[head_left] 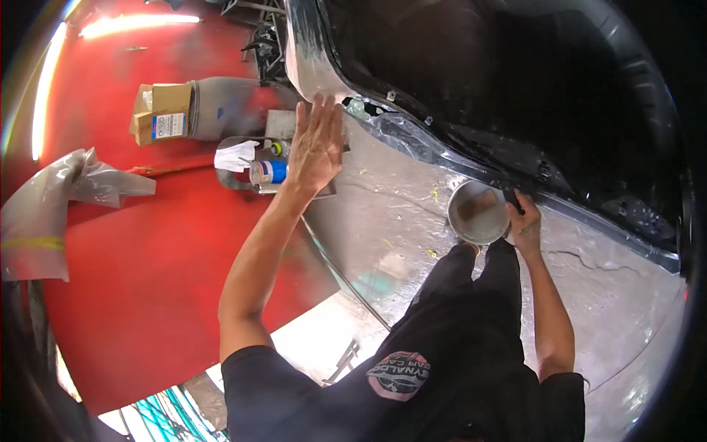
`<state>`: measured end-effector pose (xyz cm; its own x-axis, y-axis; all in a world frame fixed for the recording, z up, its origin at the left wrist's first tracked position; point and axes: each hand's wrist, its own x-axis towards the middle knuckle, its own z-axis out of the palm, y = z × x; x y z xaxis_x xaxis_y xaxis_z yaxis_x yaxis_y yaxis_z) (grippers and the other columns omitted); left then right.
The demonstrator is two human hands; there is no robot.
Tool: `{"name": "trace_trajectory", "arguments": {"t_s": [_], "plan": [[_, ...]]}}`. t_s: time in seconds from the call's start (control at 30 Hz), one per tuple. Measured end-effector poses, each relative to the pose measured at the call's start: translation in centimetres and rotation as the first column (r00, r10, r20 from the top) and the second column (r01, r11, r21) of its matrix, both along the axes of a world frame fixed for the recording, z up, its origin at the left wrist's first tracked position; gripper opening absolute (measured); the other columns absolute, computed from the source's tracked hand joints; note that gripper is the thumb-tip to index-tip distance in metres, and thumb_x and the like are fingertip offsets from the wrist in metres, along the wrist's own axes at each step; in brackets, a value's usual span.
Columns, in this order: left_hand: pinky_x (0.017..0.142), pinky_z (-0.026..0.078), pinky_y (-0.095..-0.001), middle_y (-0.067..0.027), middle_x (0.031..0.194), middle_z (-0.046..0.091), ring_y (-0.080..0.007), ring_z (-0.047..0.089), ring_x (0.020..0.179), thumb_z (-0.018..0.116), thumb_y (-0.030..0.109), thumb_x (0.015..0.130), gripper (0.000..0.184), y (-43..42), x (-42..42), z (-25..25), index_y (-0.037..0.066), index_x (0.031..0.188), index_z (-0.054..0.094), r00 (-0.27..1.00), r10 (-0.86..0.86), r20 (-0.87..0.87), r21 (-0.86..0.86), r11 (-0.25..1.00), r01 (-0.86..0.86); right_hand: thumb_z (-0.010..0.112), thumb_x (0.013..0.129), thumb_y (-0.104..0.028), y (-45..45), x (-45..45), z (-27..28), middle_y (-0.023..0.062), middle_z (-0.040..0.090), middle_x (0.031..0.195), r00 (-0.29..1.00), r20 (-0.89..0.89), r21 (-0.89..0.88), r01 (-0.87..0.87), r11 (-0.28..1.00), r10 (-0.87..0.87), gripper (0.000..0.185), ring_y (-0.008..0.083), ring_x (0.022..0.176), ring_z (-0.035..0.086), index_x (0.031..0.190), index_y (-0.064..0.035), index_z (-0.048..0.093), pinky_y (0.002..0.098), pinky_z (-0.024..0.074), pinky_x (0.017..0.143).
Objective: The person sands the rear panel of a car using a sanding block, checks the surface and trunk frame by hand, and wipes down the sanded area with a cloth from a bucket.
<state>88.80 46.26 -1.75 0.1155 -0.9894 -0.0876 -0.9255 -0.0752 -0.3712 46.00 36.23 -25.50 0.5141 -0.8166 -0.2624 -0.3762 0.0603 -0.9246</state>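
Note:
My left hand (317, 144) is stretched flat, its fingertips at the lower corner of a pale, smooth-edged car panel (313, 66). The fingers lie straight and the hand holds nothing. My right hand (524, 225) is closed around the dark handle of a round metal saucepan (451, 214), held above the floor in front of my legs. Cloudy liquid (486, 225) shows inside the pan, along with a brownish block (479, 206) whose kind I cannot make out. The large black underside of the panel (515, 81) stretches over the upper right.
To the left stands a small stand with a blue-labelled bottle (274, 172), a tape roll (278, 149) and white paper (236, 155). Beyond are a grey drum (228, 107), a cardboard box (163, 110) and a red wall (177, 243). A hose (342, 276) crosses the wet-looking floor (390, 191).

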Motion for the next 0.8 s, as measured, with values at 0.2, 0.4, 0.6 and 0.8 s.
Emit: {"name": "trace_trajectory", "arguments": {"t_s": [0.2,0.4,0.6,0.8], "plan": [[0.125,0.018,-0.0664,-0.0160,0.167,0.034,-0.0334,0.025,0.158,0.064,0.043,0.099,0.075,-3.8,2.9,3.3,0.005,0.158,0.039,0.944,-0.008,0.329,0.082,0.996,-0.020,0.069,0.093,-0.011,-2.9,-1.4,-0.8,0.0225,0.069,0.121,0.999,0.026,-0.112,0.047,0.993,-0.044,0.043,0.0327,0.113,0.066,0.133,0.0062,0.066,0.0369,0.0486,0.102],[0.122,0.024,-0.0655,-0.0202,0.168,0.030,-0.0397,0.024,0.157,0.065,0.051,0.096,0.087,-3.8,1.4,0.7,0.000,0.160,0.035,0.926,0.021,0.377,0.058,0.997,-0.046,0.068,0.093,-0.013,-3.0,-3.2,-1.1,0.0215,0.068,0.130,0.999,0.030,0.025,0.042,0.999,-0.043,0.047,0.0300,0.119,0.064,0.136,0.0047,0.065,0.0364,0.0461,0.106],[0.126,0.013,-0.0638,-0.0214,0.171,0.025,-0.0414,0.016,0.160,0.059,0.044,0.099,0.083,-2.3,0.4,-2.1,-0.001,0.162,0.030,0.843,0.096,0.529,0.093,0.981,-0.170,0.069,0.093,-0.017,-0.9,-5.3,-2.5,0.0227,0.067,0.132,0.993,0.081,0.104,0.082,0.991,-0.090,0.050,0.0301,0.122,0.063,0.138,0.0048,0.064,0.0368,0.0456,0.107],[0.128,0.006,-0.0636,-0.0197,0.170,0.027,-0.0378,0.014,0.161,0.055,0.027,0.093,0.073,0.4,-0.1,-5.0,0.000,0.159,0.039,0.941,0.003,0.337,0.123,0.991,-0.047,0.069,0.093,-0.018,0.2,-7.4,-3.3,0.0219,0.068,0.129,0.985,-0.100,0.061,0.148,0.987,-0.141,0.050,0.0304,0.120,0.065,0.136,0.0067,0.064,0.0365,0.0470,0.106]]}}
